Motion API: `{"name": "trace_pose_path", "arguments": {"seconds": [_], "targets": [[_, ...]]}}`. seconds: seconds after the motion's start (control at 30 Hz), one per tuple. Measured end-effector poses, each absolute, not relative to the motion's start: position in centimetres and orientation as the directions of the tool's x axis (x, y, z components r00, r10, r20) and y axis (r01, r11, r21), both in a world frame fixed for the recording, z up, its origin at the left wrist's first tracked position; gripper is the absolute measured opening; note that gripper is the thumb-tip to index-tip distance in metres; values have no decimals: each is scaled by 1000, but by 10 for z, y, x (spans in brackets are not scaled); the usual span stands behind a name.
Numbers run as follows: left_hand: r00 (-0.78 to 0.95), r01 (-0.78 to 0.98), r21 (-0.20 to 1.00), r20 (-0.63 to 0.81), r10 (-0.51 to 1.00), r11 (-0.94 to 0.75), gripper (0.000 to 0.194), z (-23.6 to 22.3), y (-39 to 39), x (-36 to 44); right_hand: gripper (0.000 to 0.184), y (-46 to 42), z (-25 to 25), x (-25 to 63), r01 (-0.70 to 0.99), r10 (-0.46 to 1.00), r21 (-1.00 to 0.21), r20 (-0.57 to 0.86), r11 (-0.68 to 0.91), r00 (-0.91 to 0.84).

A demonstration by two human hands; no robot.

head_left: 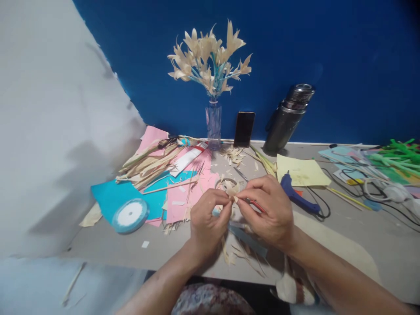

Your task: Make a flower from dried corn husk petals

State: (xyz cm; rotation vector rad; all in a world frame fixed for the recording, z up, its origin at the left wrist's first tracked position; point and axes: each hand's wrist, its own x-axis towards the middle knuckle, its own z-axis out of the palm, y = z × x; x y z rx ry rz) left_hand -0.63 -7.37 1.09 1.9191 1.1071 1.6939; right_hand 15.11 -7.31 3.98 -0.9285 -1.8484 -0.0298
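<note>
Over the near middle of the grey table (344, 218), both my hands meet around a small cream husk flower (231, 188). My left hand (207, 216) pinches its lower part with curled fingers. My right hand (269, 211) pinches a petal from the right, and a red-handled tool (257, 205) shows under its fingers. Loose husk strips (229, 256) lie on the table below my hands.
A vase of cream husk flowers (211, 70) stands at the back by the blue wall, beside a dark phone (244, 128) and a steel flask (288, 117). Pink and teal paper (183, 192), a ribbon spool (130, 215), a blue glue gun (297, 195), yellow paper (302, 172) and green pieces (400, 153) surround my hands.
</note>
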Motion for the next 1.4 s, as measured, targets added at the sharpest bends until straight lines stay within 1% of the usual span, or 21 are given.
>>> {"name": "trace_pose_path", "arguments": {"seconds": [0.07,0.13,0.2,0.27,0.33,0.4,0.47,0.57,0.63,0.73,0.87,0.93,1.03,1.2,1.27,1.4], "targets": [[-55,189,826,549,834,-532,12,14,-75,-5,14,-73,40,150,588,582,-396,797,706,-161],[-66,3,930,367,928,-367,13,18,-75,-4,13,-72,39,149,559,590,-430,796,709,-136],[-32,-198,961,188,982,-191,16,21,-75,-4,11,-71,38,148,532,607,-468,787,705,-111],[35,-375,926,66,997,-48,19,20,-74,-4,11,-71,37,148,514,622,-494,776,701,-102],[117,-506,859,-17,993,74,22,19,-73,-5,12,-71,36,148,503,627,-501,772,704,-109],[202,-586,789,-81,976,186,25,17,-72,-6,13,-71,36,149,496,617,-488,776,718,-130],[269,-620,737,-122,955,269,28,16,-71,-8,13,-71,36,151,496,598,-458,784,737,-165],[321,-633,704,-140,937,322,27,16,-71,-9,15,-71,35,153,496,572,-415,791,763,-216],[341,-649,683,-133,931,335,27,15,-70,-9,16,-71,34,154,485,561,-408,796,774,-227],[344,-686,644,-124,931,340,29,11,-70,-8,15,-71,34,152,454,567,-436,798,777,-204],[307,-734,603,-114,945,311,31,7,-70,-6,12,-71,34,150,400,611,-513,774,760,-168],[301,-733,614,-91,949,292,30,6,-70,-7,12,-71,36,149,382,621,-528,764,759,-177],[299,-699,662,-71,952,269,26,7,-71,-7,13,-72,38,149,386,621,-526,763,758,-178],[242,-663,720,-50,969,203,23,8,-72,-7,16,-75,39,148,434,581,-476,801,765,-146],[234,-662,723,-53,971,199,19,9,-73,-7,17,-75,39,147,451,559,-449,817,771,-143],[269,-684,694,-45,962,224,14,11,-75,-9,18,-74,39,144,468,537,-425,834,775,-131]]}}
